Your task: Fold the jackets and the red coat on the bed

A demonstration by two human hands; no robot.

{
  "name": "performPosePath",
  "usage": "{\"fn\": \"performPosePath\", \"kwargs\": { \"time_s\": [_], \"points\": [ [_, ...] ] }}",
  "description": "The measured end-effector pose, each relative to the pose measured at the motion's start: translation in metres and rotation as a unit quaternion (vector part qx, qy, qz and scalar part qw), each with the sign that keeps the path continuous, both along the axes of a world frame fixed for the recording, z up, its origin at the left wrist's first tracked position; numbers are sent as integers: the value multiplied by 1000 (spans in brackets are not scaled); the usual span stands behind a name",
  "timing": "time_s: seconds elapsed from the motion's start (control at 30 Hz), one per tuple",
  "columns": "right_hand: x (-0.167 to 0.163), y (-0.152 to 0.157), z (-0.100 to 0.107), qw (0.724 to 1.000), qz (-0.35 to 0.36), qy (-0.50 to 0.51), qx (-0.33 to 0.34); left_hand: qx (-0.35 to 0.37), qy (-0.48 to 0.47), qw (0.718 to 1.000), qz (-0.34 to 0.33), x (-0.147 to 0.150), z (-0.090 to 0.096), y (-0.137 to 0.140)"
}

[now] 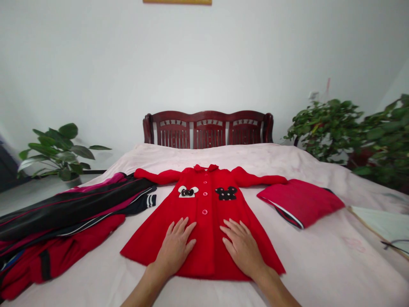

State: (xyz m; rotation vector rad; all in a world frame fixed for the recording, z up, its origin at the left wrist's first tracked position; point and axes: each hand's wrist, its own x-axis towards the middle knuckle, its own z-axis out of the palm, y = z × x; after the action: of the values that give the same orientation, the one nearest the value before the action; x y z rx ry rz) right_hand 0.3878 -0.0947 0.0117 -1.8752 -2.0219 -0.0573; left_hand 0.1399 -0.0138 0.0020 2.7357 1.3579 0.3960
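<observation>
A red buttoned coat (204, 238) lies face up on the bed, its collar toward the headboard and both sleeves stretched out sideways. Two patches shaped like mouse heads decorate its front, a white one (187, 192) on the left and a black dotted one (226, 193) on the right. My left hand (175, 247) rests flat on the lower left of the skirt, fingers spread. On the lower right, my right hand (241, 247) lies the same way, palm down with fingers apart. Neither hand grips the cloth.
Several dark and red garments (76, 209) are heaped at the left. A folded red garment (303, 200) touches the coat's right sleeve. Farther right lies a pale flat item (383, 221). A wooden headboard (209, 128) stands behind the pink sheet (287, 164); potted plants (60, 149) flank the bed.
</observation>
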Motion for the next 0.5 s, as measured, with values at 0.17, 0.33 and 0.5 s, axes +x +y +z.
{"fn": "performPosePath", "kwargs": {
  "time_s": [0.17, 0.33, 0.5],
  "points": [
    [0, 0, 0, 1000, 1, 1, 0, 5, -2, 1000, 2, 0, 0, -1],
    [0, 0, 0, 1000, 3, -4, 4, -2, 1, 1000, 3, 0, 1, -1],
    [0, 0, 0, 1000, 2, -5, 1, -7, 3, 1000, 5, 1, 3, -1]
  ]
}}
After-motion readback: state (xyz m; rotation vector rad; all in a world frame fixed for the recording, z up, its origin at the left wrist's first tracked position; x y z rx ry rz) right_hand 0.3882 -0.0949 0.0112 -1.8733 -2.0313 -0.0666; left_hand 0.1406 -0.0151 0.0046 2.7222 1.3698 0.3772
